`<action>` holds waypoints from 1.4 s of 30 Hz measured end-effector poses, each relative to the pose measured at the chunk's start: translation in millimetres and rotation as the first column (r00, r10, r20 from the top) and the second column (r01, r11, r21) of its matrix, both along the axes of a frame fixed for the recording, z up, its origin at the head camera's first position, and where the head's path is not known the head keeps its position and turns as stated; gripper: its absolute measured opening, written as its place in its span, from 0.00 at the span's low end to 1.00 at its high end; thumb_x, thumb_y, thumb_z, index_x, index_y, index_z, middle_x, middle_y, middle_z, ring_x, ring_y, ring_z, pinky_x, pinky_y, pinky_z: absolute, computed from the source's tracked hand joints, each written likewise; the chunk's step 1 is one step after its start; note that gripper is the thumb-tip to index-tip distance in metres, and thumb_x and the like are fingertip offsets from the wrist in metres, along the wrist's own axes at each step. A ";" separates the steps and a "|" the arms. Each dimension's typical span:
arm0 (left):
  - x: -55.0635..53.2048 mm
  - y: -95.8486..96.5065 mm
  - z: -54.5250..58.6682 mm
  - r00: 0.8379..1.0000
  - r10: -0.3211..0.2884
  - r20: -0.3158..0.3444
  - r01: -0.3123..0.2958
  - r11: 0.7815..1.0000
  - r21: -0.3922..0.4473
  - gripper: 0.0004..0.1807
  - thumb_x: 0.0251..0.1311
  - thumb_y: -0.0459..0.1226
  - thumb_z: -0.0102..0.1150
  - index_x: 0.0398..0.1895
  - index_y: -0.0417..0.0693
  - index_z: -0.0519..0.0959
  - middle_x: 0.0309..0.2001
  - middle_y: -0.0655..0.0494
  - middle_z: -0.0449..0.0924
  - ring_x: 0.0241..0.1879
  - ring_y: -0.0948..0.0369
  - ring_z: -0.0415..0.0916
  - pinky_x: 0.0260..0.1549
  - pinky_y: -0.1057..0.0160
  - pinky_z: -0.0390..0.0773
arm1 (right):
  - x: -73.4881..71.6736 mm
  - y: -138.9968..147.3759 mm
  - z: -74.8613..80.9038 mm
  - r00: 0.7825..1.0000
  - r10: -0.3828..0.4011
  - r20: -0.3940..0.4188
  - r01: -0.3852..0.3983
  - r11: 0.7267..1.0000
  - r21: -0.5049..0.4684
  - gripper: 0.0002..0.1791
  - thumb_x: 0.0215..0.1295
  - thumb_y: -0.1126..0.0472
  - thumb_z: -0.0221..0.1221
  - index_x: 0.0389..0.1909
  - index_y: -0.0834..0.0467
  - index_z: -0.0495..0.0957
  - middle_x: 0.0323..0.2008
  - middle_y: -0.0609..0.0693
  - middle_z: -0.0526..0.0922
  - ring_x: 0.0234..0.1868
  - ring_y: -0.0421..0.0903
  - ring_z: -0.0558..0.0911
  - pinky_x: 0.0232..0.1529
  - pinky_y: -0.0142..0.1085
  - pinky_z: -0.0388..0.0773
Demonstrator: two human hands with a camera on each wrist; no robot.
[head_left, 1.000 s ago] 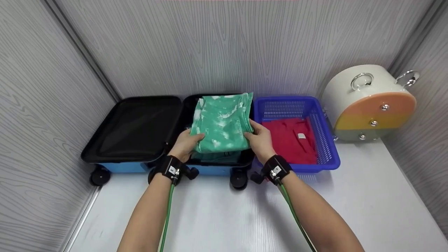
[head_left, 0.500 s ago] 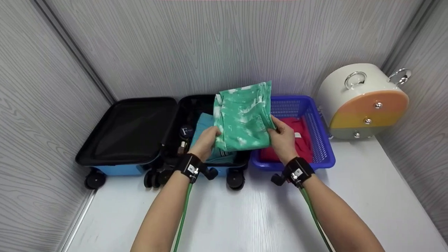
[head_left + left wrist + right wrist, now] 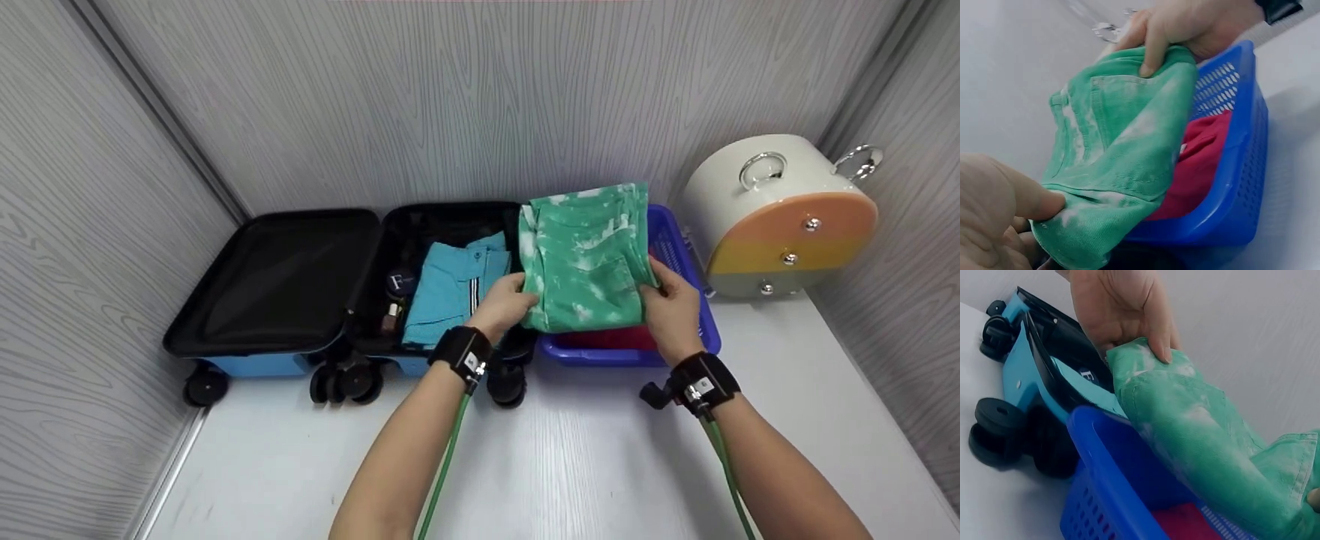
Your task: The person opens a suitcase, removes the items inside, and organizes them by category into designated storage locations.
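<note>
Folded green jeans with white tie-dye patches [image 3: 589, 262] hang over the blue plastic basket [image 3: 630, 358]. My left hand [image 3: 506, 304] pinches their left edge, thumb on top. On the opposite side my right hand [image 3: 671, 311] grips the other edge, close above the basket. A back pocket and stitching show on the jeans [image 3: 1129, 129] in the left wrist view. Beneath them, a red garment [image 3: 1199, 163] lies inside the basket, mostly covered in the head view.
Left of the basket stands an open blue suitcase [image 3: 259, 365] on black wheels. Its right half holds a folded turquoise garment [image 3: 442, 292], a small bottle [image 3: 391, 319] and a dark round item [image 3: 400, 282] marked F. A cream rounded box [image 3: 780, 217] with striped drawers stands at right.
Both hands have carried the green jeans rightward, from above the suitcase's right half to above the basket. The turquoise garment in the suitcase has come into view; the red one is now mostly covered.
</note>
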State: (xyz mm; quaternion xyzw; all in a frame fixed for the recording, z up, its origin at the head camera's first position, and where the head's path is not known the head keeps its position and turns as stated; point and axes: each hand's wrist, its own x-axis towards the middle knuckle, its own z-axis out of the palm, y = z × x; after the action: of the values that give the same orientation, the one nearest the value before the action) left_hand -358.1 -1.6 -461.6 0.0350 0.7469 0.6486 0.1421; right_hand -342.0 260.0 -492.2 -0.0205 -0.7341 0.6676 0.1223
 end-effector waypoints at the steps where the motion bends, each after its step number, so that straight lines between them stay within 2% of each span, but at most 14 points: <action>1: -0.1 5.8 -0.3 1.000 -0.002 0.000 0.002 1.000 -0.014 0.17 0.67 0.25 0.49 0.56 0.37 0.80 0.42 0.50 0.80 0.33 0.59 0.75 0.32 0.64 0.76 | 0.4 4.0 -1.2 1.000 -0.010 0.005 0.010 1.000 0.005 0.29 0.75 0.70 0.52 0.75 0.56 0.67 0.73 0.55 0.69 0.70 0.48 0.71 0.61 0.31 0.74; 7: 1.0 33.2 -4.5 1.000 -0.002 0.003 0.003 0.993 -0.117 0.26 0.70 0.25 0.44 0.71 0.38 0.70 0.55 0.44 0.77 0.33 0.58 0.70 0.29 0.63 0.69 | -2.9 20.0 -9.6 0.995 -0.097 0.010 0.096 0.993 0.062 0.29 0.72 0.73 0.51 0.73 0.59 0.69 0.71 0.57 0.71 0.70 0.48 0.71 0.66 0.35 0.71; 9: 2.3 40.0 -6.1 1.000 -0.005 -0.027 0.000 0.984 -0.179 0.29 0.70 0.24 0.44 0.75 0.40 0.66 0.61 0.46 0.75 0.39 0.59 0.71 0.33 0.64 0.70 | -4.6 22.9 -12.6 0.991 -0.135 0.005 0.134 0.987 0.093 0.29 0.70 0.75 0.51 0.72 0.60 0.71 0.69 0.58 0.73 0.70 0.49 0.71 0.68 0.36 0.69; 12: 3.5 48.6 -8.2 0.993 -0.052 -0.104 0.019 0.955 -0.296 0.24 0.71 0.24 0.45 0.69 0.39 0.71 0.57 0.44 0.77 0.42 0.57 0.72 0.38 0.63 0.71 | -6.5 26.1 -17.3 0.986 -0.165 0.029 0.161 0.980 0.116 0.29 0.69 0.76 0.51 0.71 0.61 0.71 0.69 0.59 0.72 0.71 0.49 0.70 0.69 0.37 0.67; 16: 4.5 57.9 -10.9 0.980 -0.135 -0.146 0.056 0.892 -0.448 0.27 0.71 0.22 0.43 0.71 0.41 0.70 0.64 0.46 0.75 0.49 0.54 0.73 0.39 0.61 0.71 | -9.8 28.6 -22.7 0.984 -0.165 0.075 0.154 0.980 0.125 0.30 0.70 0.76 0.50 0.73 0.62 0.69 0.71 0.60 0.70 0.72 0.50 0.68 0.70 0.38 0.66; 20: 5.0 65.7 -14.0 0.973 -0.184 -0.140 0.072 0.817 -0.573 0.36 0.69 0.21 0.43 0.81 0.41 0.56 0.75 0.48 0.64 0.60 0.56 0.73 0.45 0.62 0.74 | -15.8 30.0 -25.5 0.985 -0.139 0.102 0.126 0.984 0.124 0.31 0.70 0.77 0.49 0.74 0.63 0.66 0.72 0.60 0.68 0.74 0.51 0.66 0.71 0.40 0.65; 22: 4.4 69.0 -16.1 0.968 -0.202 -0.151 0.063 0.774 -0.630 0.35 0.69 0.22 0.44 0.80 0.39 0.55 0.74 0.47 0.66 0.65 0.55 0.72 0.52 0.63 0.75 | -18.8 30.6 -25.9 0.986 -0.123 0.116 0.107 0.986 0.130 0.32 0.69 0.77 0.48 0.74 0.64 0.65 0.72 0.60 0.68 0.73 0.52 0.66 0.71 0.41 0.65; 25: 3.4 72.8 -18.3 0.956 -0.239 -0.173 0.051 0.711 -0.702 0.31 0.71 0.25 0.45 0.78 0.37 0.61 0.69 0.44 0.72 0.66 0.50 0.72 0.61 0.61 0.74 | -21.0 32.1 -25.5 0.985 -0.108 0.138 0.084 0.982 0.170 0.32 0.68 0.78 0.47 0.74 0.66 0.65 0.71 0.62 0.69 0.71 0.54 0.68 0.70 0.44 0.66; 28: 3.3 75.3 -18.8 0.952 -0.257 -0.166 0.057 0.683 -0.729 0.28 0.72 0.27 0.45 0.76 0.38 0.65 0.68 0.43 0.73 0.65 0.48 0.72 0.61 0.59 0.74 | -21.8 33.9 -24.2 0.982 -0.099 0.160 0.055 0.964 0.260 0.33 0.67 0.77 0.47 0.75 0.68 0.63 0.70 0.66 0.69 0.69 0.58 0.69 0.68 0.48 0.68; 31: 4.3 76.1 -19.3 0.952 -0.262 -0.160 0.062 0.676 -0.735 0.30 0.72 0.27 0.44 0.77 0.40 0.63 0.75 0.42 0.63 0.69 0.47 0.68 0.61 0.59 0.73 | -21.9 36.2 -22.2 0.977 -0.085 0.195 0.005 0.927 0.376 0.35 0.66 0.76 0.44 0.77 0.69 0.57 0.71 0.68 0.67 0.69 0.62 0.68 0.68 0.53 0.66; 34: 6.3 75.0 -20.6 0.941 -0.296 -0.164 0.077 0.659 -0.748 0.29 0.74 0.28 0.43 0.78 0.43 0.64 0.77 0.45 0.59 0.73 0.49 0.63 0.66 0.60 0.68 | -22.5 37.3 -22.4 0.974 -0.064 0.216 -0.056 0.860 0.506 0.41 0.64 0.77 0.41 0.81 0.66 0.47 0.74 0.69 0.60 0.73 0.65 0.63 0.72 0.56 0.60; 37: 8.9 74.4 -21.2 0.914 -0.372 -0.160 0.107 0.602 -0.791 0.25 0.76 0.31 0.42 0.74 0.44 0.70 0.72 0.49 0.69 0.73 0.51 0.64 0.70 0.61 0.63 | -21.1 36.4 -24.3 0.980 -0.053 0.193 -0.083 0.772 0.630 0.42 0.63 0.78 0.40 0.81 0.65 0.46 0.76 0.72 0.55 0.73 0.70 0.60 0.72 0.60 0.58; 40: 10.9 75.7 -20.4 0.894 -0.431 -0.126 0.137 0.529 -0.838 0.24 0.77 0.34 0.42 0.71 0.48 0.74 0.68 0.53 0.75 0.72 0.52 0.64 0.70 0.61 0.62 | -19.0 34.1 -26.5 0.993 -0.052 0.107 -0.044 0.674 0.737 0.37 0.63 0.80 0.41 0.77 0.70 0.56 0.73 0.75 0.58 0.71 0.73 0.61 0.70 0.63 0.59; 42: 11.4 77.2 -20.1 0.888 -0.449 -0.097 0.154 0.491 -0.857 0.23 0.77 0.35 0.42 0.70 0.49 0.76 0.67 0.55 0.77 0.72 0.53 0.64 0.70 0.61 0.62 | -18.3 32.7 -28.0 0.998 -0.047 0.033 0.003 0.615 0.788 0.34 0.63 0.81 0.43 0.73 0.73 0.62 0.71 0.75 0.60 0.70 0.74 0.62 0.69 0.63 0.60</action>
State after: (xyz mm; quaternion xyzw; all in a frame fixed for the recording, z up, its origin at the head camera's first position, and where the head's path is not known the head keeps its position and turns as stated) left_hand -346.7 75.6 -481.7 0.1967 0.9565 0.1674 0.1358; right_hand -360.3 292.7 -520.2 0.0080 -0.9549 0.2757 0.1098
